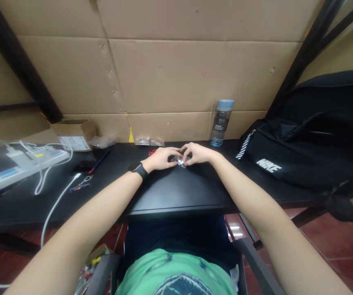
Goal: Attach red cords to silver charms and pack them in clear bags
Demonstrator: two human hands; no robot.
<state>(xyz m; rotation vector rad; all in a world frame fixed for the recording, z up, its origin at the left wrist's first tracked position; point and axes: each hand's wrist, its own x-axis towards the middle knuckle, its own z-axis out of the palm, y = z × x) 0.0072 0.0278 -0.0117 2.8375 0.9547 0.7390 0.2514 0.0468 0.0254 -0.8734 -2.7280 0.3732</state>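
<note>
We had both hands close together over the black table (pixel 176 192), straight ahead at twelve o'clock from our body. Our left hand (pixel 163 158) and right hand (pixel 197 154) were both pinched on a small shiny packet (pixel 181 162), partly hidden by our fingers; we could not tell whether it touched the tabletop. From the packet, small red pieces (pixel 152 152) lay towards ten o'clock, just beside our left hand. A water bottle (pixel 218 127) stood between one and two o'clock, and a black bag (pixel 299 147) rested at three.
</note>
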